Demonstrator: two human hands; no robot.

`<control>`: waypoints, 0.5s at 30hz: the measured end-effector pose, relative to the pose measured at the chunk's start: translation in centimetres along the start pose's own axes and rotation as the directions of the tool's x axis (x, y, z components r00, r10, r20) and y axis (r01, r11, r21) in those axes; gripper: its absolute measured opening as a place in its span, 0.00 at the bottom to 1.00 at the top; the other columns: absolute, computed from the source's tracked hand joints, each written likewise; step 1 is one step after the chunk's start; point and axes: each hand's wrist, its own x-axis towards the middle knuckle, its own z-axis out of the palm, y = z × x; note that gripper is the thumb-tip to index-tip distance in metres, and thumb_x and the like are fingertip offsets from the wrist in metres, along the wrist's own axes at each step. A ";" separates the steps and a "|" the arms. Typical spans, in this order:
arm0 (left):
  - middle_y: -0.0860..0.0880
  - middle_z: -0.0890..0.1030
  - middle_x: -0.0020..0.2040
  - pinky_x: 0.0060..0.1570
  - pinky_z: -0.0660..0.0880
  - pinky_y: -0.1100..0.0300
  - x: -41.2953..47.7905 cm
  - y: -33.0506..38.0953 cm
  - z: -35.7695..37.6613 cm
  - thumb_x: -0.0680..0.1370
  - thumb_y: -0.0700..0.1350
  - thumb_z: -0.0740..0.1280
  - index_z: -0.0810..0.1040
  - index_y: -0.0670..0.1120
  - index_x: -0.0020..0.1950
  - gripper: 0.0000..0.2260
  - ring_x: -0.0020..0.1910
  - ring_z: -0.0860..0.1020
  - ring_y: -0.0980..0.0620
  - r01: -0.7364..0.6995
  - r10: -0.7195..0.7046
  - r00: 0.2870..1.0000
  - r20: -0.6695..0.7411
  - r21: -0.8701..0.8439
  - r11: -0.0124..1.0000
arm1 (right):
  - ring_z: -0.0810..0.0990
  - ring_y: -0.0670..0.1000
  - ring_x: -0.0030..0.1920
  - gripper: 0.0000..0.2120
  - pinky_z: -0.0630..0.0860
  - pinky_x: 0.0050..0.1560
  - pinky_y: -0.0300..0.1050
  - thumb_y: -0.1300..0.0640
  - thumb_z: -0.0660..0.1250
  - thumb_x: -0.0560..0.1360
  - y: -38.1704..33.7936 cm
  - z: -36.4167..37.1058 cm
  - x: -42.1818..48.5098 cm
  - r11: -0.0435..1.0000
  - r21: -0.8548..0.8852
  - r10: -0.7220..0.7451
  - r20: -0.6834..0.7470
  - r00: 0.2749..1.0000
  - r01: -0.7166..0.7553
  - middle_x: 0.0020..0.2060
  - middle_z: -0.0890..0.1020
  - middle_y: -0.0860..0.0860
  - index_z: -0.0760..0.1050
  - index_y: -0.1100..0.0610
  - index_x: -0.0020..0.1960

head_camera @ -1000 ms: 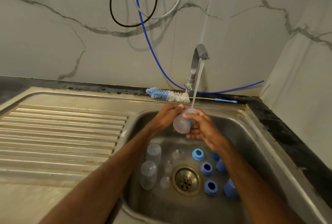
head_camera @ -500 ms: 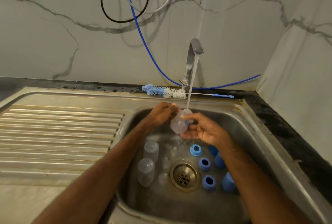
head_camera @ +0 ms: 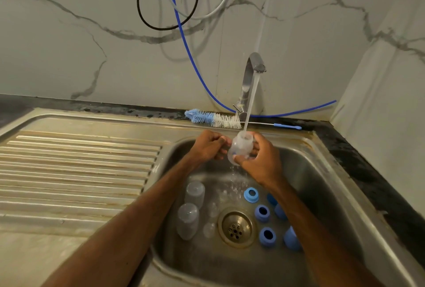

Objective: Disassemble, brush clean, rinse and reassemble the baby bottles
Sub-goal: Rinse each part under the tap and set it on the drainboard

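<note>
A clear baby bottle stands mouth-up under the running tap, and water streams into its neck. My right hand grips the bottle's body from the right. My left hand pinches it from the left with fingertips. Below, on the sink floor, two clear bottles stand at the left of the drain. Small clear teats lie beside them. Several blue collar rings and caps sit to the right of the drain.
A blue and white bottle brush lies on the sink's back ledge, its thin handle reaching right behind the tap. The ribbed steel draining board fills the left. Black, white and blue cables hang on the marble wall.
The bottle has turned from tilted to upright under the stream, its mouth now facing up. Both hands stay on it, shifted slightly.
</note>
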 end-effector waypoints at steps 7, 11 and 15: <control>0.45 0.84 0.42 0.38 0.80 0.63 -0.1 0.2 0.4 0.85 0.42 0.61 0.83 0.39 0.53 0.12 0.38 0.83 0.53 -0.001 0.001 1.000 -0.003 0.034 0.999 | 0.78 0.39 0.45 0.30 0.73 0.41 0.29 0.59 0.81 0.67 -0.5 0.5 0.0 1.000 -0.023 -0.010 0.000 1.000 0.010 0.50 0.76 0.38 0.72 0.47 0.64; 0.45 0.84 0.43 0.38 0.79 0.64 -0.1 0.3 0.7 0.86 0.43 0.61 0.83 0.42 0.52 0.12 0.40 0.83 0.53 -0.002 0.002 1.000 -0.001 0.034 0.999 | 0.79 0.41 0.47 0.30 0.73 0.44 0.28 0.58 0.82 0.66 -0.2 0.7 0.0 0.995 -0.091 -0.031 0.012 0.999 0.032 0.51 0.77 0.41 0.75 0.53 0.66; 0.44 0.85 0.46 0.47 0.81 0.57 0.0 0.2 0.6 0.86 0.44 0.61 0.84 0.42 0.53 0.13 0.45 0.83 0.49 0.029 -0.027 0.999 0.025 -0.076 0.997 | 0.83 0.48 0.50 0.29 0.82 0.49 0.43 0.59 0.81 0.68 0.4 0.4 0.4 0.988 0.018 0.150 0.130 0.980 -0.153 0.56 0.83 0.50 0.75 0.55 0.65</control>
